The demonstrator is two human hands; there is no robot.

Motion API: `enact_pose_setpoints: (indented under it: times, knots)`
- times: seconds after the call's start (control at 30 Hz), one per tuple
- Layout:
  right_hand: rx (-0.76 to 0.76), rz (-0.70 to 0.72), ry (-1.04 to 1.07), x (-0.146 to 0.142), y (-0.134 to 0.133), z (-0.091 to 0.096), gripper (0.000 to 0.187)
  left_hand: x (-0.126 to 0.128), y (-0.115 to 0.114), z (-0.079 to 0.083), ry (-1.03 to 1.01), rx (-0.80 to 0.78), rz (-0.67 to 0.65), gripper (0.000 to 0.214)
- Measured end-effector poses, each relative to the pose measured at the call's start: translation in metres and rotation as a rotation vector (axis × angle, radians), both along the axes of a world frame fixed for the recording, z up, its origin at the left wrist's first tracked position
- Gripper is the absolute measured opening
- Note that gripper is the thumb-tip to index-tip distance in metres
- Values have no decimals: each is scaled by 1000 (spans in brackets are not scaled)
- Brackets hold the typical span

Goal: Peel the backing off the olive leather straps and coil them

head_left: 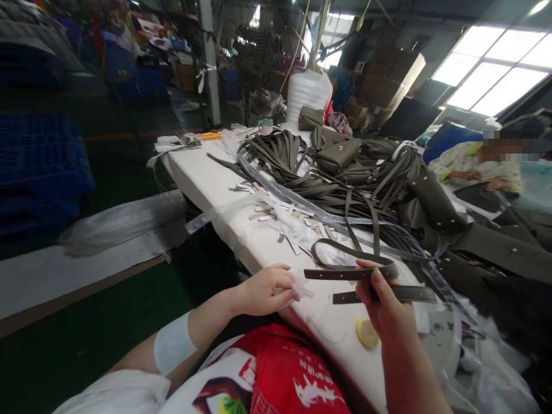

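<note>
My right hand [386, 307] is closed on a dark olive strap [345, 273], whose two ends with small holes stick out to the left over the white table [202, 172]. My left hand [269, 290] sits at the table's near edge, fingers pinched on a small piece of clear white tape or film [304, 289]. A small round yellow piece [367, 333] lies on the table just below my right hand.
A big heap of olive straps [293, 161] and olive bags [338, 154] covers the table's middle and right. White paper scraps [284, 218] and clear plastic strips lie near me. Another person [483, 164] sits at the far right. Blue crates [41, 155] stand left.
</note>
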State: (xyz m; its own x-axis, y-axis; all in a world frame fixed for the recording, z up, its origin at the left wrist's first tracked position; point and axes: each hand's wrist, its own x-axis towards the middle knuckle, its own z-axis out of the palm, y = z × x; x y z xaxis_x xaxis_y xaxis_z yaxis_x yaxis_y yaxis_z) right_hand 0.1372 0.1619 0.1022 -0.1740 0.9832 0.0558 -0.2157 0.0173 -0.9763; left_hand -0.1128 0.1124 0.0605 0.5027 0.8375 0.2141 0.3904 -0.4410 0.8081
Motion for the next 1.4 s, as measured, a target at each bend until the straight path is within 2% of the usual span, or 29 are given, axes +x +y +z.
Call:
enact_pose_setpoints:
  times: [0.13, 0.47, 0.6, 0.77, 0.93, 1.0, 1.07, 1.17, 1.23, 1.33, 1.4]
  knots:
    - [-3, -33, 2, 6, 3, 0, 27, 0, 0, 3, -41, 23, -13, 36]
    - [-72, 136, -181, 14, 8, -4, 35, 5, -2, 3, -132, -36, -119, 36]
    - [-93, 200, -273, 15, 11, -5, 40, 7, -3, 4, -123, -54, -102, 38]
    - [-121, 275, -292, -3, 2, -15, 40, 16, -2, 0, -146, -95, -88, 42]
    - [-181, 426, -329, -26, -13, -34, 42, 25, -1, -11, -228, -151, -28, 43]
    - [-229, 388, -302, -26, -9, -36, 46, 25, 0, -15, -247, -190, 9, 44]
    - [-263, 261, -213, -23, -2, -35, 48, 25, -1, -18, -243, -216, 26, 43]
    - [-255, 89, -120, -23, 5, -34, 40, 28, -1, -18, -204, -200, 21, 37]
    - [-228, 122, -189, -29, 1, -37, 36, 29, 0, -16, -207, -161, 14, 33]
    - [-161, 273, -377, -30, -6, -40, 39, 25, 4, -9, -235, -110, 45, 29]
    - [-108, 244, -479, -20, -5, -36, 45, 17, 8, -5, -213, -89, 116, 27]
